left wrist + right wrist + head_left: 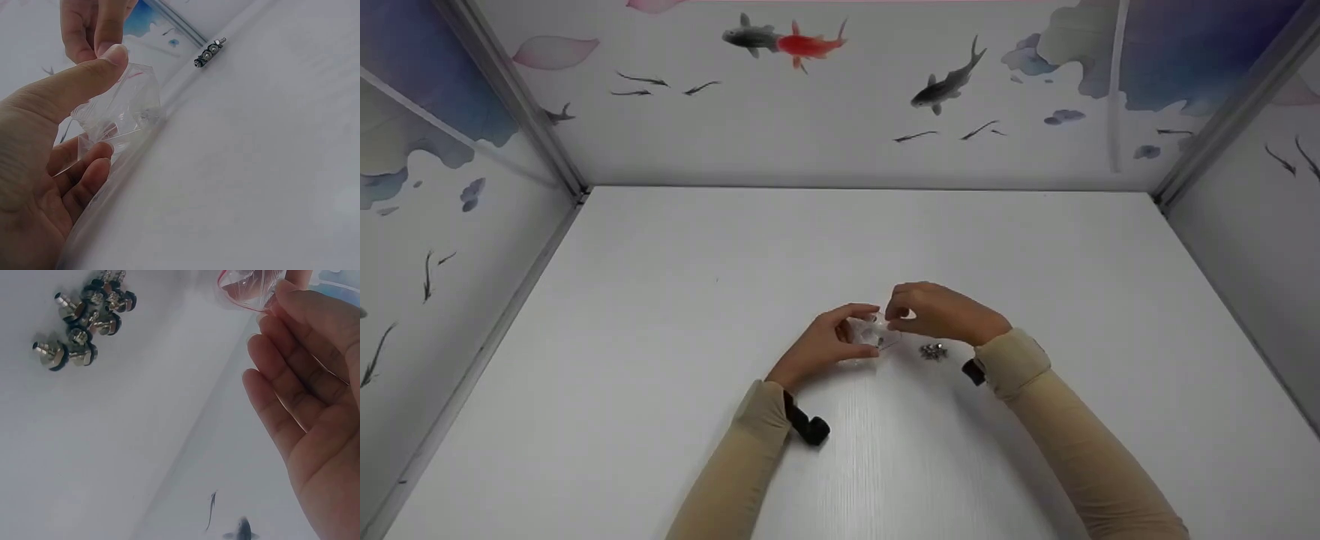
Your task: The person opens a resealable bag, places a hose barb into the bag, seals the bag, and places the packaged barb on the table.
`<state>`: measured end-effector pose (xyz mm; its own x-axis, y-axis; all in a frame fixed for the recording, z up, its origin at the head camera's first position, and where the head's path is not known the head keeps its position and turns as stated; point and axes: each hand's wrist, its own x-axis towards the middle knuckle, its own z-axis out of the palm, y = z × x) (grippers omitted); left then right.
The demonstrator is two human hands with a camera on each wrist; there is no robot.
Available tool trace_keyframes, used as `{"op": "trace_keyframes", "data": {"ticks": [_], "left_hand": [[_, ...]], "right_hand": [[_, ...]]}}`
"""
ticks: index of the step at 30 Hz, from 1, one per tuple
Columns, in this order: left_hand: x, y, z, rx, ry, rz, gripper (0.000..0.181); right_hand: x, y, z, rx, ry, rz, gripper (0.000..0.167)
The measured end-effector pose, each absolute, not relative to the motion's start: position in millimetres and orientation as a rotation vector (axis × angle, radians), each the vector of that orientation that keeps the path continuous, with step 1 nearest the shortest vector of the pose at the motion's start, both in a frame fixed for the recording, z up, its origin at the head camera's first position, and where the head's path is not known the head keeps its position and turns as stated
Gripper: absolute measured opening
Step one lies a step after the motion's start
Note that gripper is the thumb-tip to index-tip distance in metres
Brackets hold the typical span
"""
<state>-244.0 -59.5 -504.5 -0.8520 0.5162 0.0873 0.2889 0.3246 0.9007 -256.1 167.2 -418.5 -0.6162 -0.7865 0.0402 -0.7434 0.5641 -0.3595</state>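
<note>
A clear zip-lock bag (135, 101) with a red seal line is between the two hands. My left hand (821, 343) holds it from the left, thumb on one side and fingers curled on the other. With thumb and index finger, my right hand (949, 311) pinches the bag's red-lined edge (246, 307); its other fingers extend loosely in the right wrist view. Something small and shiny shows in the lower part of the bag, too blurred to name. To the right of the bag lies a small pile of threaded metal fittings with dark rings (90, 323).
The white table (660, 300) carries the pile of fittings (934, 351) below the right hand. Printed panels with fish (949, 86) stand at the back and both sides, joined by metal posts (525, 97). A black strap end (814, 430) hangs off the left wrist.
</note>
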Motion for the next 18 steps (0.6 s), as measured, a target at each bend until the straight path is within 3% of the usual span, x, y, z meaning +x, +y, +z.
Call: {"op": "trace_keyframes", "data": {"ticks": [18], "left_hand": [[-243.8,-59.9,-504.5,0.739,2.388,1.529,0.065]], "right_hand": [[-256.1,188.9,-419.2,-1.097,2.614,-0.477,0.013]]}}
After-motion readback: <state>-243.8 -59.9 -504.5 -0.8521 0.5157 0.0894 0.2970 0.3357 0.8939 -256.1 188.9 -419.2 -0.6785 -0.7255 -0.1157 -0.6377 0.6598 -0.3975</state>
